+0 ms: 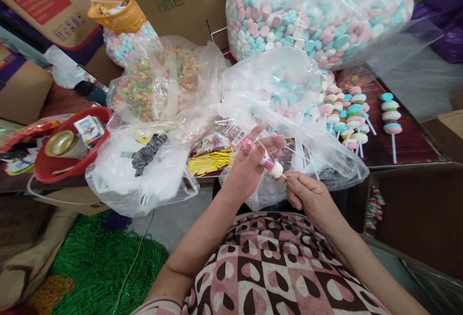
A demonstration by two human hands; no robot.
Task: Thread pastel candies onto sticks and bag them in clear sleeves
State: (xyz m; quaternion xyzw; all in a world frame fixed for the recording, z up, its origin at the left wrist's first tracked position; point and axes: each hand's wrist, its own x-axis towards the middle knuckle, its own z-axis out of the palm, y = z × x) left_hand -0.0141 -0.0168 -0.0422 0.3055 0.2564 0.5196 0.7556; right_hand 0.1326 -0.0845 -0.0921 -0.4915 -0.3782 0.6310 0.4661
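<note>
My left hand (243,174) is wrapped around a marshmallow stick in a printed plastic sleeve (269,161), its thumb lying over the wrapper and the other fingers behind it. White marshmallow shows at the lower end. With thumb and forefinger, my right hand (307,190) pinches the thin white stick just below that end. Beneath both hands spreads a clear plastic bag (336,163) with loose white sticks on it. Gold twist ties (211,161) lie to the left of my left hand. Several finished-looking marshmallow skewers (354,112) rest at the right, one (390,117) lying apart.
A huge bag of pastel marshmallows (318,20) stands at the back. Bags of ring-shaped candy (155,78), a bag with dark striped ties (148,153) and a red basket (72,160) fill the left. An open cardboard box (415,209) sits low at the right.
</note>
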